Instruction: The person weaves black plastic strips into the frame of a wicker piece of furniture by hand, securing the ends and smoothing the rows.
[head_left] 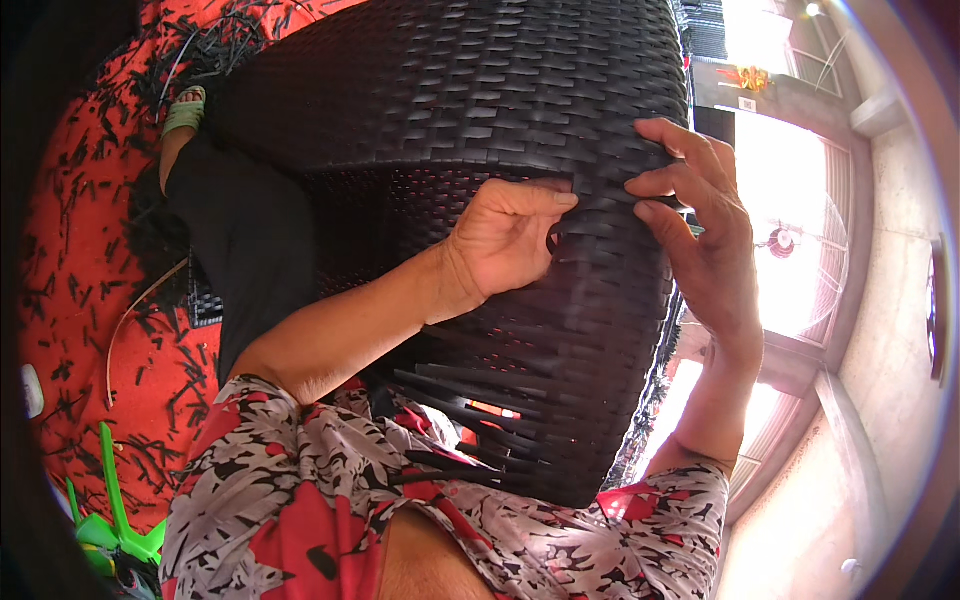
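A large piece of black woven wicker furniture (500, 75), made of flat plastic strips, rises close in front of me. My left hand (505, 235) is closed at an inner edge of the weave, with thumb and fingertips pinching a black strip whose end is mostly hidden. To its right, my right hand (705, 215) reaches round the outer edge. Its thumb and fingers are bent but apart, their tips resting on the woven surface. Lower down, several loose strip ends (450, 395) stick out of the unfinished-looking weave towards my body.
Black strip scraps litter the red floor covering (75, 270) at the left. A foot in a green sandal (186, 108) stands beside the furniture. Bright green plastic pieces (120, 525) lie lower left. A fan (782, 242) and a pale wall (905, 310) are at the right.
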